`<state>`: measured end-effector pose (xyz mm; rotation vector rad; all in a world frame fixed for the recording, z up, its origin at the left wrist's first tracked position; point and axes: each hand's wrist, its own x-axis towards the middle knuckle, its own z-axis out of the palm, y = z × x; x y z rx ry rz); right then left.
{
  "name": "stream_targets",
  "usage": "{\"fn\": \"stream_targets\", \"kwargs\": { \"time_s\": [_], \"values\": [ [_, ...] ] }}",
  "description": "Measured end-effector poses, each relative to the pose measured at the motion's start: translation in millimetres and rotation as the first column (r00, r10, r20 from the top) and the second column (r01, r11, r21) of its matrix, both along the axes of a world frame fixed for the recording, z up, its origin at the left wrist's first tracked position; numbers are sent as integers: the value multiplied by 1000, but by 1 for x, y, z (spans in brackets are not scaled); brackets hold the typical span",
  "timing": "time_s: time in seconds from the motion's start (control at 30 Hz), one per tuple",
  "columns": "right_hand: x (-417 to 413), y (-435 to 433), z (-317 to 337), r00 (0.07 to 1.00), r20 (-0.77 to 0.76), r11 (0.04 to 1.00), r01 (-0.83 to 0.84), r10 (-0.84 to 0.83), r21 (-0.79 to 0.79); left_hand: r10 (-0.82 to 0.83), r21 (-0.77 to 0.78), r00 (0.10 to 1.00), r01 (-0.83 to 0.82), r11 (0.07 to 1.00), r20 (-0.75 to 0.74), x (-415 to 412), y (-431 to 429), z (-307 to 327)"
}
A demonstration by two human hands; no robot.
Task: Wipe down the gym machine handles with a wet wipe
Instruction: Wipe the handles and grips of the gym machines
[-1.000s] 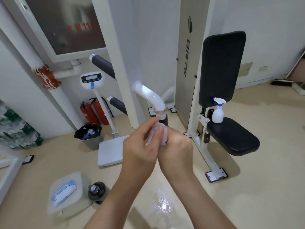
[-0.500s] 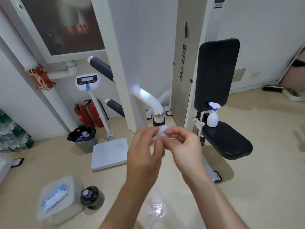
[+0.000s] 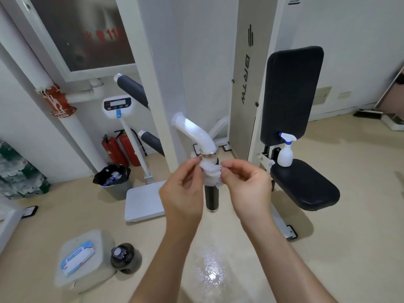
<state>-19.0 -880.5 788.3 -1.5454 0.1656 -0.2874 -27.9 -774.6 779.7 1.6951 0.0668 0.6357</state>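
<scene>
Centre of frame, as I see it: wet wipe (image 3: 211, 171), white and crumpled, pinched by the left hand (image 3: 181, 193) at its left edge and the right hand (image 3: 247, 186) at its right edge, both hands grasping it. It sits over the top of the black handle (image 3: 211, 197), just under the white bent tube (image 3: 194, 134); I cannot tell if it touches. Right: spray bottle (image 3: 285, 153) on the black seat (image 3: 306, 186). Lower left: wipes pack (image 3: 77, 258), dark bottle (image 3: 125, 258) just beside it
</scene>
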Motion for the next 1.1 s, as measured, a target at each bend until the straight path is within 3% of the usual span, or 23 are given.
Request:
{"fn": "stream_targets", "kwargs": {
  "time_s": [0.17,0.3,0.37,0.43,0.47,0.5,0.57,0.63,0.7,0.77,0.87,0.93,1.1],
  "values": [
    [-1,-7,1,997,-25,995,-76,75,-63,-261,55,958,269,962,-122,-4,-6,-4],
    [0,-14,4,984,-3,972,-175,176,-155,-438,26,868,456,890,-232,26,17,0],
    [2,-16,4,980,-12,967,-200,201,-158,-280,287,934,338,896,-223,24,14,-4],
    [4,-17,5,978,-15,965,-207,207,-159,49,619,998,-10,785,-46,13,-1,-8],
    [3,-18,4,976,-13,962,-214,215,-167,130,644,991,-103,758,5,5,-9,-8],
    [1,-18,4,974,-5,957,-222,225,-185,160,617,987,-132,776,10,1,-15,-7],
    [0,-18,3,973,11,946,-221,230,-238,97,454,990,-41,890,-101,7,-15,-4],
    [-1,-19,2,978,19,940,-194,208,-282,-144,188,958,193,963,-248,21,-5,0],
    [-1,-20,3,979,38,932,-180,202,-316,-401,-34,870,409,912,-286,32,7,3],
    [-2,-21,4,971,66,921,-196,231,-336,-432,-2,853,452,892,-293,35,8,3],
    [2,-25,0,965,64,898,-209,253,-387,-123,321,941,227,919,-314,25,-8,-3],
    [5,-28,-1,967,54,868,-199,250,-455,37,437,959,94,895,-281,19,-17,-5],
    [7,-30,2,954,13,839,-257,299,-479,81,277,964,-7,961,-255,20,-17,7]
  ]
}}
